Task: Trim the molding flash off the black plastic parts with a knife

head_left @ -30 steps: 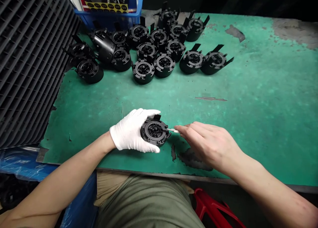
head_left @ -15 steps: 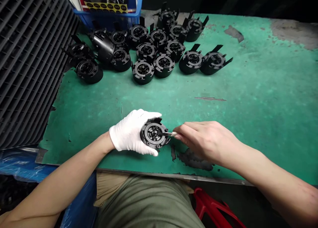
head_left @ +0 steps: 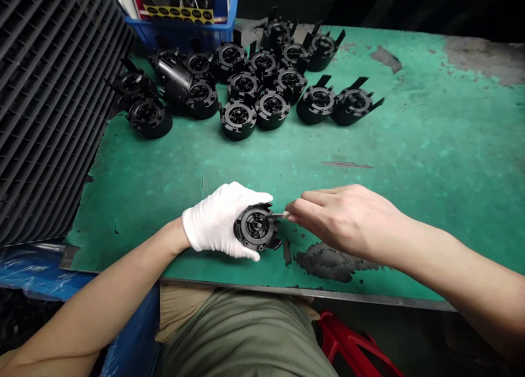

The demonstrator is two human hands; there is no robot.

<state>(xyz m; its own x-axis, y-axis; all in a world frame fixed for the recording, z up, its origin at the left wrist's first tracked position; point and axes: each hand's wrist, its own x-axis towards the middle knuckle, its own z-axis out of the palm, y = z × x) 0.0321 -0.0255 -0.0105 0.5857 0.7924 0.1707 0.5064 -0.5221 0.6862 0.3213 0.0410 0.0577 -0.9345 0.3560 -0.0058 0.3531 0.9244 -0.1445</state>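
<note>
White-gloved left grip (head_left: 223, 219) clamped on black part (head_left: 257, 227); right grip (head_left: 342, 217) pinches tool (head_left: 278, 215), tip perhaps hidden

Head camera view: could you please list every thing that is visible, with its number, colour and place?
Table: one, green with grey worn patches, centre
Round part: one, black, near table's front edge
Slim tool: one, pale, against round part
Similar parts: about seventeen, some overlapping, black, table's far side
Bin: one, blue, far left, contents partly hidden
Strip: one, yellow with black marks, at bin
Ribbed panel: one, dark, left
Plastic sheeting: count unclear, blue, lower left
Unclear object: one, red, bottom right
Clothing: olive, bottom centre
Left hand: one, white-gloved, gripping round part
Right hand: one, bare, holding tool
</note>
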